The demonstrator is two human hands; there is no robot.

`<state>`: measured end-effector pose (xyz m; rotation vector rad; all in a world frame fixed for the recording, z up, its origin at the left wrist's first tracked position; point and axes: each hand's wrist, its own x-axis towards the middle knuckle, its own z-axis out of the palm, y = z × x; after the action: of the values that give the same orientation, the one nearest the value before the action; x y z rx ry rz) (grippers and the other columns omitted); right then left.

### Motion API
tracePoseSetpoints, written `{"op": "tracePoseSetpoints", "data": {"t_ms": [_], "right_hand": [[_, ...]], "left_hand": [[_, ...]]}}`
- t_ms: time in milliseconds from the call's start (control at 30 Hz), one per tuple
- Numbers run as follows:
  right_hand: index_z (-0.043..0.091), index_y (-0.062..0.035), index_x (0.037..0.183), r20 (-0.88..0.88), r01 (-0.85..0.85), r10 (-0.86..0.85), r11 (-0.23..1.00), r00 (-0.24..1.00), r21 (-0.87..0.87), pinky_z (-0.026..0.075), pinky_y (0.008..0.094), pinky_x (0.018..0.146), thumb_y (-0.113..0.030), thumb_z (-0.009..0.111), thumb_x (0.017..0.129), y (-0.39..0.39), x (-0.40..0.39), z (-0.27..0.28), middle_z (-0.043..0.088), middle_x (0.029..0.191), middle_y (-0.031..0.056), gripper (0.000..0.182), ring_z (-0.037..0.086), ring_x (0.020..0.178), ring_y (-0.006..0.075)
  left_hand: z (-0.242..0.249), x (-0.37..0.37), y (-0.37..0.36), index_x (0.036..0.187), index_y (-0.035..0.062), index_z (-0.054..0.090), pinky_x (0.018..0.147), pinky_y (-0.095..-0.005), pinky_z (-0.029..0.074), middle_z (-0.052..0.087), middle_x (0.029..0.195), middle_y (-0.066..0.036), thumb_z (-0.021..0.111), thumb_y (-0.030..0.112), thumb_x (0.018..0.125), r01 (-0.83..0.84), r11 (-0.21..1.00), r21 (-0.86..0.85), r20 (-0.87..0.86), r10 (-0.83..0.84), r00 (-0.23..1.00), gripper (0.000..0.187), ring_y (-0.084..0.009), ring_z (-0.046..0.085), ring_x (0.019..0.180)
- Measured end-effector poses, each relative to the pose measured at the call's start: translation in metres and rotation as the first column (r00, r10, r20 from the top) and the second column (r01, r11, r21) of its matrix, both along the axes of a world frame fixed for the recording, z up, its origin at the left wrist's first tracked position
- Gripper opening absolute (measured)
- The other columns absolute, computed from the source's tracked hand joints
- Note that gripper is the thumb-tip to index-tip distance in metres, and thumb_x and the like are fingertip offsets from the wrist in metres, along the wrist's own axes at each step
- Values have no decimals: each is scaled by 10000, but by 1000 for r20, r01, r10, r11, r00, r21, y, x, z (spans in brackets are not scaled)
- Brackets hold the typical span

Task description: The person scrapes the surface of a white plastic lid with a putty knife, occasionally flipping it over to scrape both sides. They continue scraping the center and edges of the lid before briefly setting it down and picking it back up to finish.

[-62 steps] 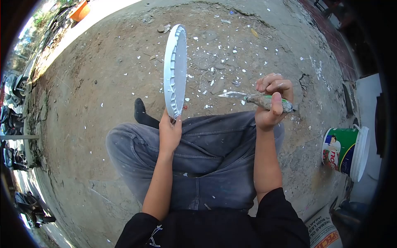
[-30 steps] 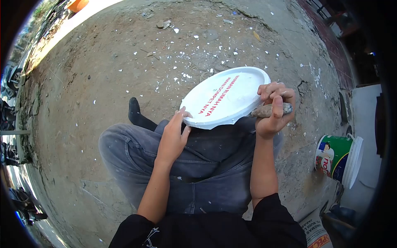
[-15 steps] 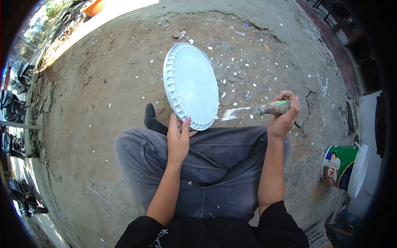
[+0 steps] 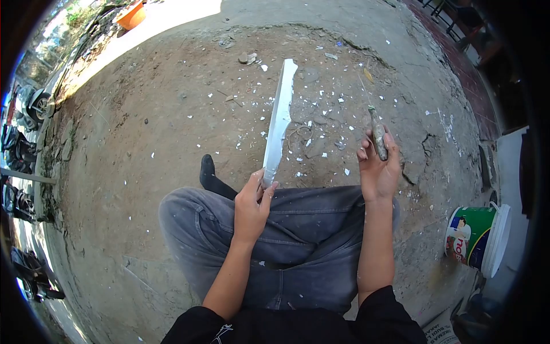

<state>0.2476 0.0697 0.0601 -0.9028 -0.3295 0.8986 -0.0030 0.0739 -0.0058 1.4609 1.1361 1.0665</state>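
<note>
My left hand (image 4: 252, 198) pinches the lower edge of a white plastic bucket lid (image 4: 279, 123). The lid stands nearly edge-on to me, so its flat faces hardly show, and its rim looks uneven. On the right, the fingers of my right hand (image 4: 379, 166) hold a putty knife (image 4: 378, 136) by its worn, dirty handle. Its blade points up and away from me and appears only as a thin line. A gap separates the knife from the lid.
White flakes (image 4: 324, 155) lie scattered over the dirt ground (image 4: 143, 149). A green and white paint bucket (image 4: 472, 236) lies on its side at the right. At the far left are parked motorcycles (image 4: 31, 103); an orange container (image 4: 130, 16) sits at the upper left.
The lid has turned from showing its broad face to nearly edge-on. My right hand has swung the putty knife from pointing left at the lid to pointing upward, away from it.
</note>
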Motion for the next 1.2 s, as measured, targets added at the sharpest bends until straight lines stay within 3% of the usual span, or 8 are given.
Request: {"op": "tracePoseSetpoints", "data": {"t_ms": [233,300,467,667,733,833,967,1200], "right_hand": [[419,-92,1373,111,4,1,999,994,-41,487,274,633,-166,517,972,2,-6,5,572,973,90,419,587,799,145],[400,-89,1395,161,-3,11,999,987,-51,489,275,620,-119,487,955,1,-12,9,568,973,87,449,584,781,139],[404,-78,1421,427,-7,23,999,904,-40,497,276,588,7,416,871,1,-16,10,552,991,85,557,576,747,118],[460,-94,1433,682,-103,273,955,679,-279,543,321,733,24,465,805,-1,-20,8,574,1165,121,639,631,863,180],[438,-103,1459,957,14,99,994,274,-107,477,424,985,2,515,821,9,-22,-3,555,1349,145,651,615,1132,291],[484,-81,1423,870,16,338,930,358,-368,334,459,1125,-26,566,850,4,-27,7,528,1424,148,582,499,1318,313],[530,-69,1385,860,-11,420,900,291,-436,371,405,1095,-62,602,873,5,-17,-1,576,1366,151,517,529,1285,272],[526,-17,1369,743,-64,417,889,523,-454,378,344,1065,-64,588,913,8,-22,-4,590,1334,154,462,539,1251,234]], "left_hand": [[3,-4,-2,1215,-47,544,772,-268,538,667,950,-106,589,-7,951,-9,999,-49,42,11,999,270,-128,646,934],[6,-5,-2,1256,-64,457,914,-297,538,594,1234,-155,555,-17,968,15,979,-201,264,39,964,307,-190,609,1119],[15,2,-4,1277,-71,444,880,-281,521,590,1183,-146,583,-25,953,11,970,-241,412,92,907,356,-186,614,1078],[19,-1,-7,1350,-66,381,946,-446,552,559,1232,-190,617,51,949,121,892,-436,475,114,873,479,-287,616,1111],[22,-4,-6,1366,-72,358,970,-556,517,544,1257,-231,572,163,990,387,711,-587,755,309,578,493,-377,600,1138],[19,-3,-6,1359,-82,346,1009,-634,458,508,1315,-252,531,202,1000,386,682,-620,754,383,534,493,-440,549,1202],[9,-2,-12,1423,-70,252,1064,-630,411,449,1381,-266,510,158,974,418,630,-654,743,430,513,565,-431,488,1280],[18,12,-28,1384,-68,304,1081,-623,406,461,1373,-243,483,75,970,392,655,-646,736,396,550,473,-389,499,1282]]}}
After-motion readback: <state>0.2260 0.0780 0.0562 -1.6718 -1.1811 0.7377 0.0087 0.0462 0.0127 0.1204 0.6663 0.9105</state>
